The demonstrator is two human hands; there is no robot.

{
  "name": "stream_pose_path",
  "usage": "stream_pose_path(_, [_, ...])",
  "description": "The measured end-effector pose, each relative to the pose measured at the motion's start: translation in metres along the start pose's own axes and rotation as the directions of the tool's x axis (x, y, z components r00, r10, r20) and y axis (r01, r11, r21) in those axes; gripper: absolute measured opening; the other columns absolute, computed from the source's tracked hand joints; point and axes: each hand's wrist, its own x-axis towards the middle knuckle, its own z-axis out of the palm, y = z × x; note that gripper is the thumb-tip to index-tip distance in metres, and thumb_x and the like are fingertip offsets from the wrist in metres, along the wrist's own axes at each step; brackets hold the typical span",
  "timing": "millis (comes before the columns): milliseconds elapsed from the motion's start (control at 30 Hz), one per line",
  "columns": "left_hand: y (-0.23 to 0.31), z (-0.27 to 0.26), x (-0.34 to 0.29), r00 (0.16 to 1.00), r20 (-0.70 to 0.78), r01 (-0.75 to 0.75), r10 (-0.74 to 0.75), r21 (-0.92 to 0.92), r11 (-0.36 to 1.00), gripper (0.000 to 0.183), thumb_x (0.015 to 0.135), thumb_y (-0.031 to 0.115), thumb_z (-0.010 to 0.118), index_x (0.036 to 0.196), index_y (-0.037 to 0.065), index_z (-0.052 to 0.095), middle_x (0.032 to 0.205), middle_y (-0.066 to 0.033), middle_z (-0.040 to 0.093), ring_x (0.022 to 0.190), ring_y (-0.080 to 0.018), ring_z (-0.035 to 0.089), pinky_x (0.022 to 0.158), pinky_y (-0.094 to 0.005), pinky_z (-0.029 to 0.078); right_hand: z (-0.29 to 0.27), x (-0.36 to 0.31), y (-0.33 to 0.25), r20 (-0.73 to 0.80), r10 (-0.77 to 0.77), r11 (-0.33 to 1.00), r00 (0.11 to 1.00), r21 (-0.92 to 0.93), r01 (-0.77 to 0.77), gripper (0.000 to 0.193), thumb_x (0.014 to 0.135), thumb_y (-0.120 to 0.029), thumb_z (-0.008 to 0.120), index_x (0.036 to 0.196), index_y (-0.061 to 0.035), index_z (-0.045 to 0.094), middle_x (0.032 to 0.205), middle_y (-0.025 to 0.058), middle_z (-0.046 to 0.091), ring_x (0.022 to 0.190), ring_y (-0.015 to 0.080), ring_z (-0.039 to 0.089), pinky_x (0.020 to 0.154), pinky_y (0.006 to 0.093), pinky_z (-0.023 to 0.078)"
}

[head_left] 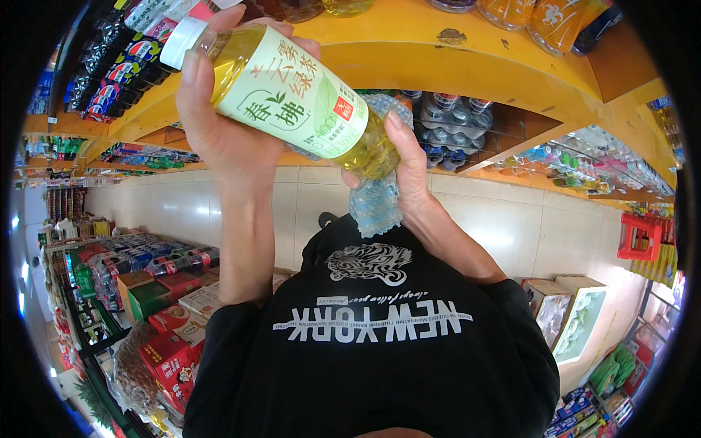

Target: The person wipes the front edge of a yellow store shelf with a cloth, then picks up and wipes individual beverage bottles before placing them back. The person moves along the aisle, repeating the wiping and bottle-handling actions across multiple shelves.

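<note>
A clear plastic drink bottle point(285, 91) with yellow-green liquid, a pale green label and a white cap lies tilted across the view, cap at the upper left. My left hand point(237, 135) is closed around its cap end, thumb near the neck and fingers behind. At the bottle's base, my right hand point(410, 164) grips a crumpled blue-grey cloth point(374, 204) against the plastic, its thumb along the side. Part of the cloth hangs below the base, and part shows behind the bottle. The right fingers are mostly hidden by the bottle and cloth.
A yellow shelf point(409, 33) with bottles runs across the top, just beyond my hands. Shrink-wrapped drink packs point(456, 120) sit beneath it. Dark bottles point(124, 80) stand at upper left. Red cartons point(171, 358) are stacked lower left. A red plastic basket point(639, 235) is at right.
</note>
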Motion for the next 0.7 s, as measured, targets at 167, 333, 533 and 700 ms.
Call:
stream_pose_path(167, [-0.028, 0.017, -0.022, 0.996, -0.090, 0.028, -0.022, 0.070, 0.997, 0.069, 0.089, 0.060, 0.050, 0.128, 0.004, 0.049, 0.109, -0.0181, 0.061, 0.093, -0.0356, 0.063, 0.081, -0.0482, 0.052, 0.002, -0.004, -0.002, -0.055, -0.036, 0.999, 0.998, 0.004, 0.037, 0.062, 0.091, -0.056, 0.045, 0.118, -0.0015, 0.054, 0.090, 0.0179, 0.065, 0.060, 0.0236, 0.058, 0.047, 0.0313, 0.045])
stream_pose_path(333, [-0.046, 0.018, -0.040, 0.987, -0.110, 0.130, -0.113, 0.166, 0.978, 0.067, 0.084, 0.047, 0.067, 0.127, 0.000, 0.047, 0.104, -0.0174, 0.062, 0.089, -0.0327, 0.066, 0.081, -0.0462, 0.056, 0.001, -0.002, -0.001, -0.019, -0.003, 1.000, 1.000, -0.001, 0.003, 0.060, 0.093, -0.056, 0.042, 0.116, -0.0015, 0.054, 0.087, 0.0171, 0.064, 0.054, 0.0219, 0.057, 0.047, 0.0312, 0.046])
stream_pose_path(533, [-0.041, -0.003, -0.036, 0.970, -0.136, 0.217, -0.202, 0.106, 0.970, 0.066, 0.080, 0.042, 0.071, 0.119, -0.006, 0.049, 0.102, -0.0187, 0.062, 0.081, -0.0300, 0.067, 0.073, -0.0420, 0.058, -0.006, -0.001, 0.008, -0.062, -0.018, 0.930, 0.998, -0.367, -0.006, 0.055, 0.096, -0.051, 0.047, 0.109, 0.0009, 0.058, 0.081, 0.0103, 0.063, 0.062, 0.0143, 0.058, 0.053, 0.0286, 0.048])
stream_pose_path(700, [-0.036, -0.013, -0.047, 0.951, -0.135, 0.296, -0.279, 0.124, 0.947, 0.071, 0.076, 0.045, 0.073, 0.118, -0.007, 0.049, 0.098, -0.0202, 0.063, 0.079, -0.0289, 0.067, 0.069, -0.0386, 0.057, -0.008, 0.004, -0.016, -0.005, -0.271, 0.798, 0.963, -0.561, 0.221, 0.049, 0.095, -0.047, 0.054, 0.103, 0.0005, 0.063, 0.081, 0.0044, 0.063, 0.063, 0.0089, 0.055, 0.054, 0.0257, 0.046])
